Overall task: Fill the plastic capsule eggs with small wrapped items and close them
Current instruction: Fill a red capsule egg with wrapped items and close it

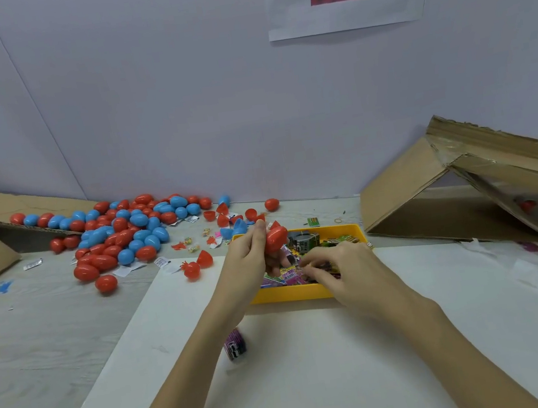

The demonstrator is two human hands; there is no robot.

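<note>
Your left hand (pixel 251 258) grips a red egg (pixel 276 239) at frame centre; your right hand (pixel 334 263), just below-right, reaches curled into the yellow tray (pixel 290 293), its grip unclear.

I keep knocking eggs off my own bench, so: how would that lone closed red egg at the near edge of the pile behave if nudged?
The red egg would probably roll: it is rounded, lies on its side on the flat table, and nothing touches it. Being tapered, it would likely curve rather than run straight. Its glossy plastic shell looks hard and may slip under a fingertip.
</note>
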